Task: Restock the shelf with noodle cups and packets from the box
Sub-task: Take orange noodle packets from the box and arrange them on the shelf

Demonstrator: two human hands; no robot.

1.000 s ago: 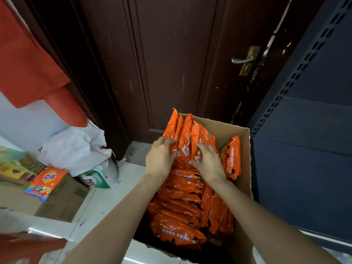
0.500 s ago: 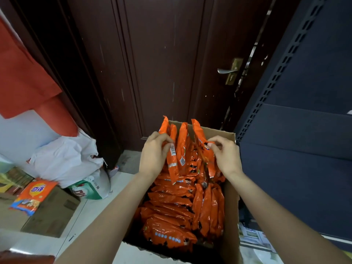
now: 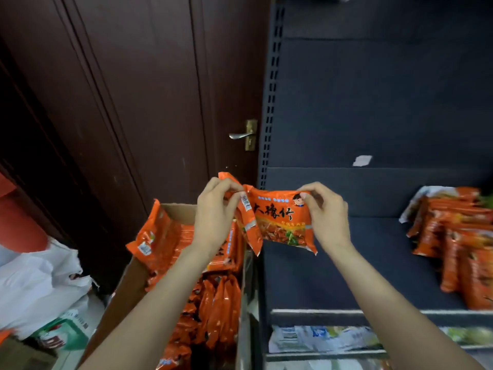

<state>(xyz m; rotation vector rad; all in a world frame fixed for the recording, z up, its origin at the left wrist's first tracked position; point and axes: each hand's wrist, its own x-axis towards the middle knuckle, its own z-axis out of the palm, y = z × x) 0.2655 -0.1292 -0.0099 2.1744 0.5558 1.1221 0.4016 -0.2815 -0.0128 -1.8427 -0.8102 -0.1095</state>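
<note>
Dim indoor light, coming from behind the viewer, falls evenly on the forearms and the held packet (image 3: 284,221), whose print reads sharp. The door (image 3: 128,97) from 9 to 12 o'clock sinks into near black. Packets on the shelf (image 3: 354,252) at 3 o'clock smear with motion blur. Foil in the box (image 3: 128,279) shows small glints. Straight lines bow toward the edges.

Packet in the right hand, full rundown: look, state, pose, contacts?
The front-facing noodle packet is a glossy orange plastic pouch, sealed, with dark brush-style characters, a small cartoon face near its top right corner and a food photo below. It hangs roughly upright, printed face to the camera, in front of the dark shelf. The right hand pinches its top right corner; its left edge overlaps packets in the left hand.
</note>
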